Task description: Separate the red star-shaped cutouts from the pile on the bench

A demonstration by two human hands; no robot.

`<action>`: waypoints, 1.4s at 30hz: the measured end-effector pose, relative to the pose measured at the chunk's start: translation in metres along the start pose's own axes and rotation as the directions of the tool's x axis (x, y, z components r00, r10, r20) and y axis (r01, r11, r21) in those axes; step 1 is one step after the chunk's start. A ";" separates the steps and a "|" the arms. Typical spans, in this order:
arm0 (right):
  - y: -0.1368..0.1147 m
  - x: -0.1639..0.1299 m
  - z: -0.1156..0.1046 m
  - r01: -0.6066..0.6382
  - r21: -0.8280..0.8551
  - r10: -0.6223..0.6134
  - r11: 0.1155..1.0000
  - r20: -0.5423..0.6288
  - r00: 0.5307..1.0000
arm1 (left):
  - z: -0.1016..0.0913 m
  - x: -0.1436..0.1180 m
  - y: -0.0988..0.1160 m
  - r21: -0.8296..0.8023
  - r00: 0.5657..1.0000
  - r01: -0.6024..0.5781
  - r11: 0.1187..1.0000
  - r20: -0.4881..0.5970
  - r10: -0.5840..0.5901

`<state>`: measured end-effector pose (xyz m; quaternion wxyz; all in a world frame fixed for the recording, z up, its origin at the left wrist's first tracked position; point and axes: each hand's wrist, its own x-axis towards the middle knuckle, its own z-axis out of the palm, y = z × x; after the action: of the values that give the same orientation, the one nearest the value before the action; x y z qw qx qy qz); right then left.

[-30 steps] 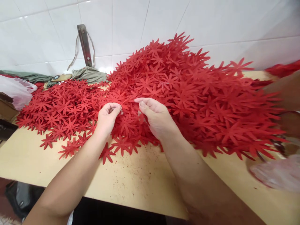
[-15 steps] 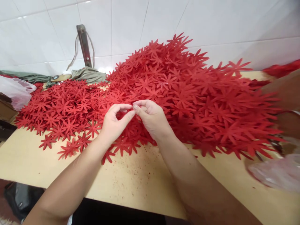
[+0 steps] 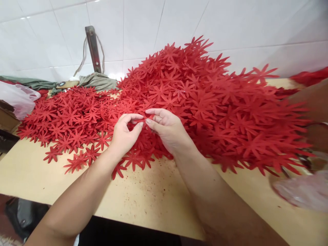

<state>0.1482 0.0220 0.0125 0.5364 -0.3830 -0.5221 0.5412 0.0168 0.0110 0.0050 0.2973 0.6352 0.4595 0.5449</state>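
Observation:
My left hand (image 3: 126, 132) is closed in a pinch, thumb and forefinger together on a red flower-shaped cutout (image 3: 144, 120). Opposite it, my right hand (image 3: 167, 129) holds the same red piece between thumb and fingers, the two sets of fingertips close together. Most of that piece blends into the red behind it, so its outline is hard to make out. Behind and around both hands rises a large heap of red flower cutouts (image 3: 169, 80) with narrow, rounded petals. A lower pile (image 3: 69, 114) of the same cutouts spreads out at the left.
The pale wooden table (image 3: 151, 201) has small red crumbs on it. White tiles (image 3: 143, 27) and a metal bracket (image 3: 92, 48) stand behind. A plastic bag (image 3: 22, 99) lies left, another clear bag (image 3: 304, 189) right. Grey-green cloth (image 3: 98, 81) lies at the back.
My fingertips have parted a little, and red now shows between the right thumb and forefinger. My left thumb has drawn slightly left. The view has shifted slightly.

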 end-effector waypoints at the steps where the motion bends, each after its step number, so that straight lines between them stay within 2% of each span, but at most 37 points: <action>1: 0.000 0.000 0.000 0.002 -0.012 -0.002 1.000 -0.020 1.000 | 0.000 0.000 0.000 0.007 1.000 -0.003 1.000 -0.005 0.003; 7: -0.003 0.000 0.002 -0.017 0.016 0.019 1.000 -0.136 0.991 | -0.003 0.002 0.001 -0.078 0.999 0.039 0.996 0.007 -0.039; 10: -0.003 -0.001 0.004 -0.017 0.015 0.019 1.000 -0.105 0.994 | -0.001 0.001 0.004 -0.184 0.995 0.078 0.980 0.069 -0.066; 15: -0.001 -0.003 0.007 -0.073 0.028 0.074 0.997 -0.036 0.997 | 0.000 0.003 0.005 -0.359 0.959 0.276 0.891 0.162 -0.232; 20: -0.003 -0.005 0.008 -0.082 0.069 0.081 0.994 0.024 0.996 | -0.006 0.007 0.002 -0.431 0.940 0.335 0.838 0.097 -0.326; 25: -0.006 -0.005 0.007 -0.025 0.056 0.026 0.998 -0.013 1.000 | -0.008 0.008 0.003 -0.487 0.931 0.349 0.801 0.081 -0.357; 29: -0.010 -0.006 0.009 -0.013 0.049 0.014 0.999 -0.023 1.000 | -0.005 0.006 0.004 -0.476 0.932 0.340 0.811 0.057 -0.357; 32: -0.011 -0.007 0.009 0.015 -0.009 -0.015 1.000 -0.035 0.999 | -0.006 0.007 0.003 -0.337 0.956 0.272 0.901 -0.009 -0.292; 34: -0.009 -0.005 0.006 0.063 -0.131 -0.074 0.989 -0.087 0.993 | -0.010 0.007 -0.001 -0.093 0.983 0.126 0.988 -0.120 -0.137; 35: -0.007 -0.003 0.003 0.090 -0.212 -0.119 0.973 -0.128 0.985 | -0.013 0.008 -0.003 0.063 0.985 0.052 0.997 -0.168 -0.041; 37: -0.004 0.000 -0.005 0.129 -0.416 -0.230 0.900 -0.204 0.952 | -0.020 0.009 -0.010 0.342 0.974 -0.015 0.940 -0.209 0.092; 38: -0.002 0.001 -0.010 0.132 -0.526 -0.288 0.840 -0.227 0.930 | -0.023 0.009 -0.014 0.437 0.975 -0.002 0.899 -0.199 0.099; 40: 0.002 0.000 -0.019 0.099 -0.725 -0.369 0.681 -0.224 0.902 | -0.026 0.009 -0.022 0.547 0.989 0.058 0.835 -0.144 0.025; 42: 0.006 -0.003 -0.028 0.029 -0.841 -0.347 0.541 -0.191 0.918 | -0.025 0.007 -0.027 0.606 0.997 0.068 0.793 -0.023 -0.068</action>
<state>0.1746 0.0238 0.0018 0.4313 -0.6151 -0.6526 0.0984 -0.0148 0.0253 -0.0096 0.0977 0.6799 0.6323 0.3583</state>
